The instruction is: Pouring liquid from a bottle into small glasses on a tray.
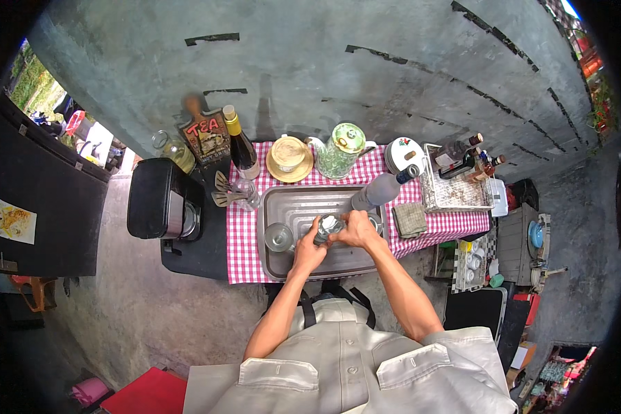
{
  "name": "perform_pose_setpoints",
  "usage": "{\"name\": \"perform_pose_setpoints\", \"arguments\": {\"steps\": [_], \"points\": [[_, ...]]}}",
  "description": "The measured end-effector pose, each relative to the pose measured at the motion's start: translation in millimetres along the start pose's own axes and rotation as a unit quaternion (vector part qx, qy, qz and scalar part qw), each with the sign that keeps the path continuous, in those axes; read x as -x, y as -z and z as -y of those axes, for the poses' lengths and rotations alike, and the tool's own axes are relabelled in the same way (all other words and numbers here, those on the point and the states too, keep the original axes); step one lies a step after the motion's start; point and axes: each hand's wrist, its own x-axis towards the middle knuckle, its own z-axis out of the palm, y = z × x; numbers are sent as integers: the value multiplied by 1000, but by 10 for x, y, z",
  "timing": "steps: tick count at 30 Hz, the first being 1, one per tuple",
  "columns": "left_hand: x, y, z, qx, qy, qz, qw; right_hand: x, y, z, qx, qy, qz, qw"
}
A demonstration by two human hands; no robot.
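Observation:
Both hands meet around a clear glass (330, 225) with something whitish inside, above the middle of a metal tray (310, 265). My left hand (310, 250) grips its left side. My right hand (356, 231) has its fingers on the right side of the same glass. A glass mug (279, 237) stands at the tray's left. Another glass piece (375, 223) is partly hidden behind my right hand. A frosted glass bottle (380, 190) with a dark neck stands at the tray's back right corner.
Behind the tray are a dark bottle (242, 150), a lidded cup (288, 153), a green enamel teapot (340, 151) and stacked plates (402, 154). A wire basket (458, 199) with bottles and a folded cloth (410, 220) lie right. Left are utensils in a glass (246, 194) and a coffee maker (158, 199).

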Motion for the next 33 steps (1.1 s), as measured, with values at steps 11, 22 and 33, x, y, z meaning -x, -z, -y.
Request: {"name": "perform_pose_setpoints", "arguments": {"steps": [11,22,33], "points": [[-36,-45,116,-15,-6,-12,1000,-16,22,34,6,3,8,1000],[-46,-63,155,-29,-33,-22,999,-35,15,18,14,22,5,1000],[-27,-25,61,-4,-18,-15,1000,-39,22,36,25,12,12,1000]]}}
